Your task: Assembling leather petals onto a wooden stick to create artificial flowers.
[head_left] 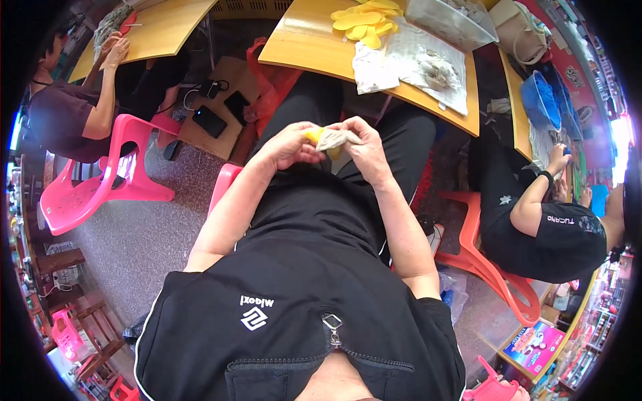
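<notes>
Above the lap, the left hand (pixel 289 146) closes its fingers (pixel 309 155) on a small yellow rubbery piece (pixel 313 136). Touching it, a crumpled grey cloth scrap (pixel 336 138) is pinched by the right hand (pixel 364 148). Beyond lies the wooden surface (pixel 304 43).

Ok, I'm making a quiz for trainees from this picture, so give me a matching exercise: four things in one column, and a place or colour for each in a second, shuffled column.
Things:
1. pile of yellow pieces
2. small cloth piece
3. pink plastic chair
4. white cloth sheet

Places:
A. held between the left hand and the right hand
B. on the floor to the person's left
C. spread flat on the wooden table
D. at the far edge of the table

Pairs: 1-D, 2-A, 3-B, 4-C
</notes>
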`<state>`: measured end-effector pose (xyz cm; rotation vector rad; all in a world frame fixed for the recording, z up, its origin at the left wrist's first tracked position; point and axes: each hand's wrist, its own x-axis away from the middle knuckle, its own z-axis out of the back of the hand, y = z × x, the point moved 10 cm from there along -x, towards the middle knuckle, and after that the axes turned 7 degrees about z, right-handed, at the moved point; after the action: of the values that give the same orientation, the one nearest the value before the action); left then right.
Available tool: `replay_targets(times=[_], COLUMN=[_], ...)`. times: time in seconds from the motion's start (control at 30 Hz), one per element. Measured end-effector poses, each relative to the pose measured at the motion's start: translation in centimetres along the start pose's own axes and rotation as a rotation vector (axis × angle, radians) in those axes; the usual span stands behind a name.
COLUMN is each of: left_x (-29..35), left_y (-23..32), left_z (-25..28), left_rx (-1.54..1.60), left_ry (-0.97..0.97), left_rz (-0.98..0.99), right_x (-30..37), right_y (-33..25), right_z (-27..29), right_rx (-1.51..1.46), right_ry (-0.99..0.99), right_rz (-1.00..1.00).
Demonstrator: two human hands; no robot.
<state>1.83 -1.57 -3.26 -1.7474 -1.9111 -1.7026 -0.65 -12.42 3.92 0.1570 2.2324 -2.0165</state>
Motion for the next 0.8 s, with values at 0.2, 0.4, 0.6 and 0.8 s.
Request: replay_targets(times=[0.2,0.4,0.6,0.8], left_x=[3.0,2.7,2.4,2.9], left_y=[4.9,5.3,5.0,5.2], left_z=[-2.0,-1.6,-1.0,-1.3], left_rx=[0.158,-0.040,0.062,-0.184], left_ry=[-0.081,0.039,0.019,0.084], left_rz=[-0.327,-0.481,-0.452,-0.429], right_x=[0.7,0.5,0.8,0.8], right_y=[2.2,0.9,2.6,3.3], right_z=[2.9,1.5,2.0,2.2], right_rx=[-0.057,-0.114,-0.229,-0.307], right_ry=[0.270,0.156,0.148,0.221], right_rz=[-0.135,-0.099,-0.217,-0.248])
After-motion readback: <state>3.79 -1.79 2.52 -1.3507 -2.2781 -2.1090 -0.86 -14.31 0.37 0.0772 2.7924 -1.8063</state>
